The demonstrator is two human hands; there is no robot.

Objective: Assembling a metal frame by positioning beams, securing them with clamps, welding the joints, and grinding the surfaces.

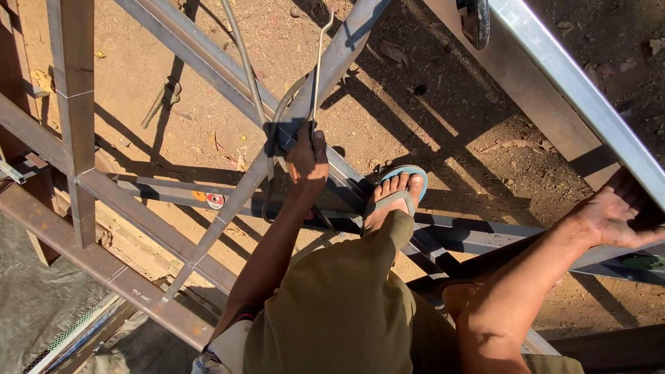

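My left hand is closed around a thin bent metal rod and holds it against a diagonal steel tube where two tubes of a welded frame cross. A dark cable runs past the same spot. My right hand rests with its fingers spread on a shiny steel bar at the right edge. My foot in a blue flip-flop stands on a lower horizontal tube. I wear olive trousers.
The steel frame spans bare, sunlit dirt ground with long shadows. A rusty beam crosses the lower left above a grey tarp. A dark clamp-like object hangs on the shiny bar at the top.
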